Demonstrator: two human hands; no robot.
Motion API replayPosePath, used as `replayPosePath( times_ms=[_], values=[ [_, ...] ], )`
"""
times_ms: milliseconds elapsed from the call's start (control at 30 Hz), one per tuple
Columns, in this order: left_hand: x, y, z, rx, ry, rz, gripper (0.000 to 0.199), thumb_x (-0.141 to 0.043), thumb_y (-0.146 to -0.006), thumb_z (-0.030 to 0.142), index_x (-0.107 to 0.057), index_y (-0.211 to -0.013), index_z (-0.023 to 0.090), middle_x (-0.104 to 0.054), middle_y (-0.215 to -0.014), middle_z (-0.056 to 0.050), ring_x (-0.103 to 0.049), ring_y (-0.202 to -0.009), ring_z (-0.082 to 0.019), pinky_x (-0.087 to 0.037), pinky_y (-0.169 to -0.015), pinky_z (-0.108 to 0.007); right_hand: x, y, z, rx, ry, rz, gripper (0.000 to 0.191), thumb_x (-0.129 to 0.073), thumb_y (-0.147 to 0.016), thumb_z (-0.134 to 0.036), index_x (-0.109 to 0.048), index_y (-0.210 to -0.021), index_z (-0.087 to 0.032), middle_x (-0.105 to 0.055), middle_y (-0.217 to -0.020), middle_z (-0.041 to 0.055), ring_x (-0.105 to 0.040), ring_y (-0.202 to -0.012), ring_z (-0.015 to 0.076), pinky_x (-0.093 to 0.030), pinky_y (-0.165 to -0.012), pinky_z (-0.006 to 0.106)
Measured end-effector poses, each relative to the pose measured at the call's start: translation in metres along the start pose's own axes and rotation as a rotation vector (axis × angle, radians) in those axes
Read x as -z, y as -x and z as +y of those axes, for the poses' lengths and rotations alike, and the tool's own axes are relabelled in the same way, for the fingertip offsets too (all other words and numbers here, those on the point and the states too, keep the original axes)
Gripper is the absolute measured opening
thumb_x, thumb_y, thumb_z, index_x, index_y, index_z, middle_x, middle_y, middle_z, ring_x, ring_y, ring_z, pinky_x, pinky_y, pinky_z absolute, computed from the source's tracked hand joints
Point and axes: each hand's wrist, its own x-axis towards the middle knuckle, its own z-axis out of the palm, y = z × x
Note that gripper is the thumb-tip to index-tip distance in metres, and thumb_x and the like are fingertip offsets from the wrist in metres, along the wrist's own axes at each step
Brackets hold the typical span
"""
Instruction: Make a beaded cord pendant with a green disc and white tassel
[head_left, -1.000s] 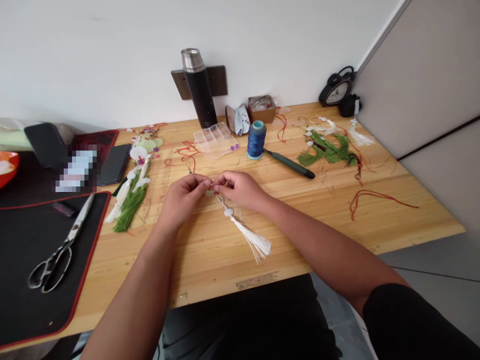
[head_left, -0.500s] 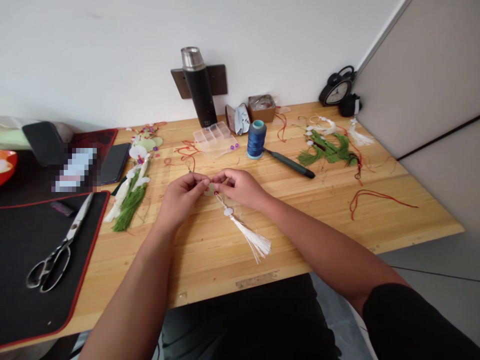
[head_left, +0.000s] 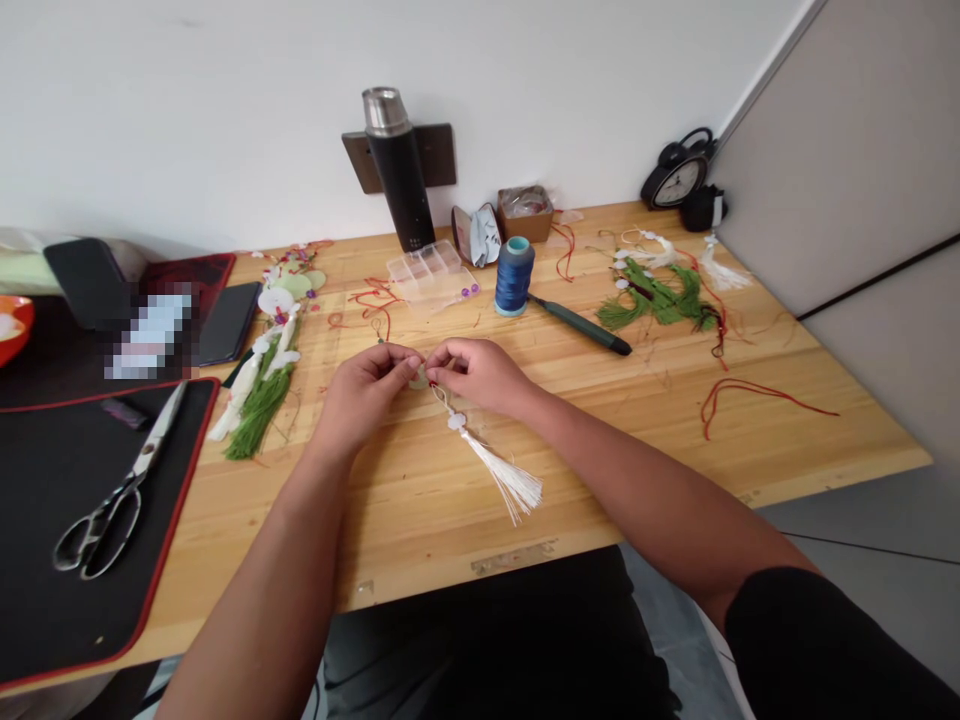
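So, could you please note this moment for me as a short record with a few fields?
left hand: fingertips pinch a small pale green disc
right hand: fingertips pinch at the same disc
attached: white tassel on a white cord, lying on the wooden table
nearby: spool of blue thread, clear compartment box
far left: steel scissors on a black mat

1. A white tassel [head_left: 512, 484] is lying on the tabletop [head_left: 420, 530], its strands fanning toward the lower right.
2. A white knot bead [head_left: 456, 421] is sitting on a thin cord [head_left: 441, 398] just above the tassel.
3. The left hand [head_left: 365, 400] and right hand [head_left: 480, 376] are pinching a small pale disc [head_left: 418, 381] between them, at the cord's upper end.
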Motion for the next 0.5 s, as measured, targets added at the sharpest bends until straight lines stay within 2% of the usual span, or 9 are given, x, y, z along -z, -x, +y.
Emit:
replayPosePath(
  times_ms=[167, 500],
  values=[
    [0.0014, 0.002, 0.0051, 0.034, -0.024, 0.016, 0.027, -0.078, -0.09, 0.047, -0.079, -0.092, 0.021, -0.076, -0.083, -0.002, -0.062, -0.075, -0.017, -0.047, -0.074, -0.031, -0.0016, -0.0011, 0.0028, 0.001, -0.023, 0.021, 0.009, -0.076, -0.096, -0.03, -0.074, -0.094, -0.021, -0.079, -0.09, 0.0, -0.07, -0.079, 0.0161, -0.052, -0.074, 0.029],
    [0.0015, -0.0005, -0.0004, 0.081, -0.068, 0.034, 0.03, -0.076, -0.088, 0.05, -0.075, -0.088, 0.021, -0.072, -0.077, -0.001, -0.055, -0.068, -0.016, -0.04, -0.067, -0.031, -0.0009, -0.0023, 0.004, 0.005, -0.045, 0.017, 0.011, -0.074, -0.095, -0.032, -0.073, -0.095, -0.022, -0.079, -0.092, 0.0018, -0.069, -0.082, 0.0174, -0.053, -0.076, 0.03]
  ],
)
